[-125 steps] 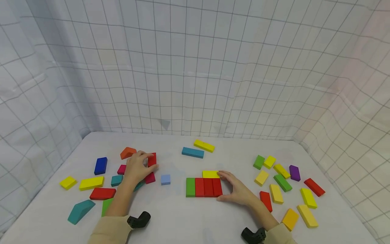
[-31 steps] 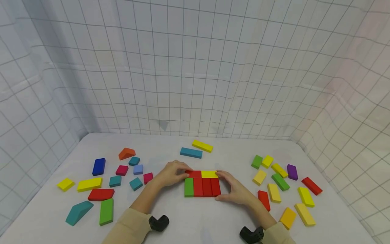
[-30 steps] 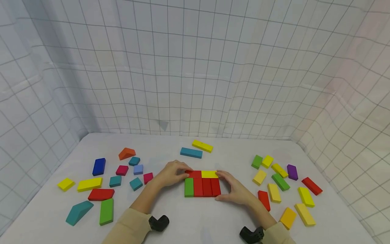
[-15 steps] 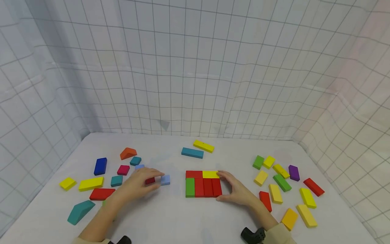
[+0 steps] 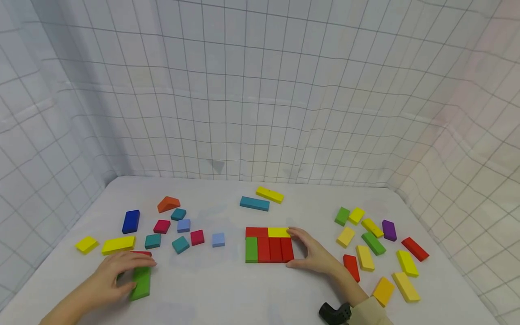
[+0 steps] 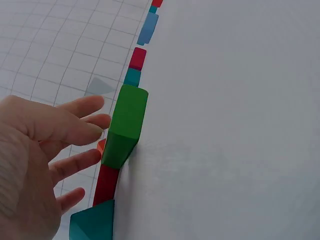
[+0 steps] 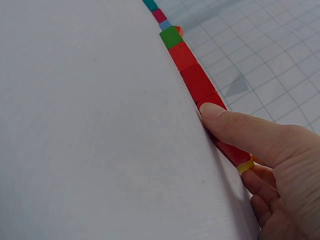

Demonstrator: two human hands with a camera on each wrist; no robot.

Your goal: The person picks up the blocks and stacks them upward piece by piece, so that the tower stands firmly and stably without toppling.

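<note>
In the head view my left hand [image 5: 106, 280] hovers over a long green block [image 5: 141, 286] at the front left. Its fingers and thumb are spread apart; the left wrist view shows the thumb close beside the block, contact unclear. A red block [image 5: 142, 253] lies partly hidden behind those fingers. At the centre, a flat block rectangle has a green block [image 5: 251, 250] and several upright red blocks [image 5: 264, 250] in front, a red block [image 5: 257, 232] and yellow block [image 5: 278, 232] behind. My right hand [image 5: 314, 256] grips its right end between thumb and forefinger.
Loose teal, pink, light-blue [image 5: 218, 239], dark-blue [image 5: 131, 221] and yellow blocks lie on the left. A blue block [image 5: 254, 203] and yellow block [image 5: 270, 195] sit at the back. Several yellow, green, red and purple [image 5: 389, 230] blocks lie on the right, some near the right forearm.
A red block has joined the rectangle's back row beside the yellow one. My left hand has left it and swung leftward and nearer, to the green block. The right hand has stayed put.
</note>
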